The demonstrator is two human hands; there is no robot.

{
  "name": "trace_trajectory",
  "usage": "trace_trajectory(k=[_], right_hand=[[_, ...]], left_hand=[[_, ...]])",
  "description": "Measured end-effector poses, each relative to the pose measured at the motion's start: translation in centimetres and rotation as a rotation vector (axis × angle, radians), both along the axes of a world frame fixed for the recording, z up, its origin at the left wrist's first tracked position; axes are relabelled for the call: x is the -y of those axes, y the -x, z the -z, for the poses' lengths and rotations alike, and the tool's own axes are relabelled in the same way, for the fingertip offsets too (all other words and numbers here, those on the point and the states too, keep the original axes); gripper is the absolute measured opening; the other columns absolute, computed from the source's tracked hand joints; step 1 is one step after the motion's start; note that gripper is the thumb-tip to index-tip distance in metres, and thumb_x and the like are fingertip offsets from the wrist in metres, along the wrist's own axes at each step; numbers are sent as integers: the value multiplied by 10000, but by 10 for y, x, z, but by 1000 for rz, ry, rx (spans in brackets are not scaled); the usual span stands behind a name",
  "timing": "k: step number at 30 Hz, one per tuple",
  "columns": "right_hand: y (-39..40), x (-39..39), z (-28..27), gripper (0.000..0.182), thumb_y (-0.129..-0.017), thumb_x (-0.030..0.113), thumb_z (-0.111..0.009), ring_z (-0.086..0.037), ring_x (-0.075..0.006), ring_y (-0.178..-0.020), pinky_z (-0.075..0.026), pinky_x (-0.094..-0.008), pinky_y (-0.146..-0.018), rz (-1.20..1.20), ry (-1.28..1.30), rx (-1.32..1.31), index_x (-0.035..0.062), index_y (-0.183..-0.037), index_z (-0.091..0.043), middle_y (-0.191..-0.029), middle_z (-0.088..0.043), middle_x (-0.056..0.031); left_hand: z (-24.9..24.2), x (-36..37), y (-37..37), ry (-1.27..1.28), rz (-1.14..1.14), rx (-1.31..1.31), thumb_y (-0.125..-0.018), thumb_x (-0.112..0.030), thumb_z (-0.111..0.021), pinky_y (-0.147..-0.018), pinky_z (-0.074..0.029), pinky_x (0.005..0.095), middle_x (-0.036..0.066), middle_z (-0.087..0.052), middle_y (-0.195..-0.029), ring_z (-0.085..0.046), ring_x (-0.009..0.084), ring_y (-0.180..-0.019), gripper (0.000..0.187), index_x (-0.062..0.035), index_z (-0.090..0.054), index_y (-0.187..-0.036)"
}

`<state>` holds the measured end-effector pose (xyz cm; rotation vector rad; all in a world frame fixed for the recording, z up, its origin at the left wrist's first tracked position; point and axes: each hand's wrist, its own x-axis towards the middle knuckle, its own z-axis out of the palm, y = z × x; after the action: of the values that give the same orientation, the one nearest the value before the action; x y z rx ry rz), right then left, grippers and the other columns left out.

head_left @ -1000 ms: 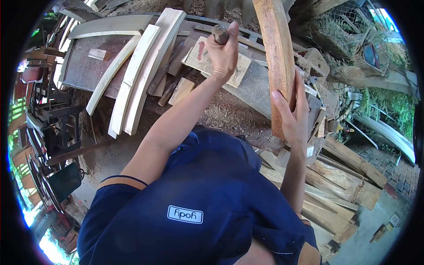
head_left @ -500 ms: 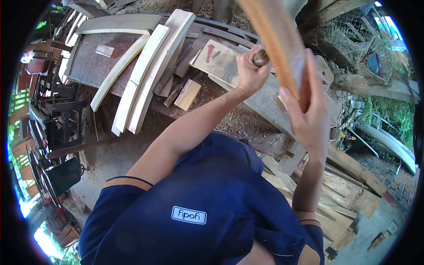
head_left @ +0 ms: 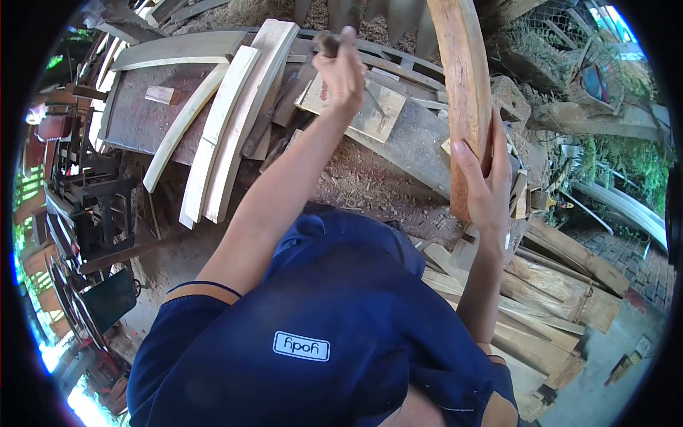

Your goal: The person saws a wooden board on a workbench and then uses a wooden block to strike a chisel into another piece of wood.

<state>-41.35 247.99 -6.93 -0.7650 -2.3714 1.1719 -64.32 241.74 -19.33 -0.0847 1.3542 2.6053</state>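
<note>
My left hand (head_left: 341, 75) is raised over the bench, its fingers wrapped round a tool with a round wooden end (head_left: 327, 44). The rest of that tool is hard to make out. On the right, my right hand (head_left: 486, 178) grips the lower part of a long, curved reddish-brown wooden piece (head_left: 466, 85), thumb on its near face and fingers round its right edge. This piece stands steeply, its top out of view. Below and right of my left hand, a flat pale board (head_left: 377, 117) with a red mark lies on the bench.
Pale curved planks (head_left: 245, 121) lie across the bench (head_left: 128, 107) at the left, near a small block (head_left: 163, 95). Shavings (head_left: 363, 181) cover the near part. Stacked boards (head_left: 548, 299) are at the lower right, and a dark metal frame (head_left: 107, 199) stands at the far left.
My left hand has moved left and up with the tool, away from the curved piece. The curved piece has swung more upright, its lower end now showing below my right thumb.
</note>
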Motion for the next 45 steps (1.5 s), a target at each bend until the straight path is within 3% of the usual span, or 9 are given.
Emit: trace_trajectory(k=[11, 19, 21, 27, 32, 36, 39, 41, 45], right_hand=[[-24, 6, 20, 733, -878, 255, -664, -484, -315, -1296, -358, -403, -1086, 55, 82, 45, -1, -1481, -334, -1395, -485, -250], [-28, 8, 19, 727, -875, 249, -659, -491, -314, -1287, -354, -401, -1088, 82, 101, 74, -3, -1477, -339, -1387, -493, -248], [-28, 8, 18, 725, -875, 249, -658, -492, -312, -1285, -355, -402, -1087, 89, 111, 86, -3, -1476, -341, -1384, -496, -246], [-17, -3, 10, 715, -884, 255, -656, -517, -292, -1259, -399, -388, -1047, 49, 138, -1, -23, -1466, -346, -1377, -504, -234], [14, -2, -48, 722, -906, 275, -619, -520, -315, -1219, -400, -401, -1037, -27, -60, -307, -25, -1482, -304, -1359, -488, -257], [23, -3, -27, 688, -893, 295, -663, -696, -333, -976, -545, -392, -856, -90, -398, -46, 67, -1473, -373, -1178, -638, -275], [26, -1, -34, 697, -888, 293, -664, -686, -341, -1015, -535, -385, -885, -171, -346, 157, 52, -1472, -369, -1215, -623, -274], [28, 1, -36, 699, -883, 291, -668, -680, -334, -1039, -534, -376, -887, -141, -366, -99, 59, -1473, -372, -1208, -634, -254], [32, 0, -28, 721, -884, 313, -669, -678, -331, -1045, -529, -388, -884, -55, -339, -95, 81, -1488, -350, -1196, -640, -251]], left_hand=[[-15, -8, -10, 79, 127, -222, -918, -367, -684, -336, -311, 265, 5, -436, -472, -431, 104, -364, 480, -84, -443, -614], [-7, -26, -19, 187, 220, -409, -924, -347, -683, -363, -345, 242, -14, -463, -479, -447, 72, -388, 440, -84, -479, -636], [0, -28, -18, 222, 243, -430, -892, -372, -723, -482, -335, 252, -51, -440, -528, -381, 50, -538, 514, -38, -478, -589], [-6, -30, -29, 285, 333, -634, -928, -295, -683, -436, -348, 232, -41, -459, -517, -421, 41, -464, 408, -72, -508, -635], [-16, -33, -40, 364, 345, -712, -866, -262, -713, -515, -409, 285, 48, -473, -523, -374, 94, -529, 364, -3, -558, -663], [1, -37, -43, 282, 374, -765, -817, -209, -714, -530, -440, 298, 79, -545, -549, -432, 99, -517, 232, 0, -638, -753], [-1, -34, -40, 277, 364, -792, -786, -185, -712, -540, -451, 309, 97, -580, -574, -467, 109, -517, 189, -2, -670, -810], [-16, -27, -42, 315, 415, -747, -798, -183, -701, -545, -448, 309, 87, -569, -571, -467, 110, -522, 179, -7, -668, -802], [-12, -27, -44, 327, 409, -787, -842, -188, -682, -554, -453, 280, 54, -585, -599, -512, 75, -565, 208, -3, -637, -761]])
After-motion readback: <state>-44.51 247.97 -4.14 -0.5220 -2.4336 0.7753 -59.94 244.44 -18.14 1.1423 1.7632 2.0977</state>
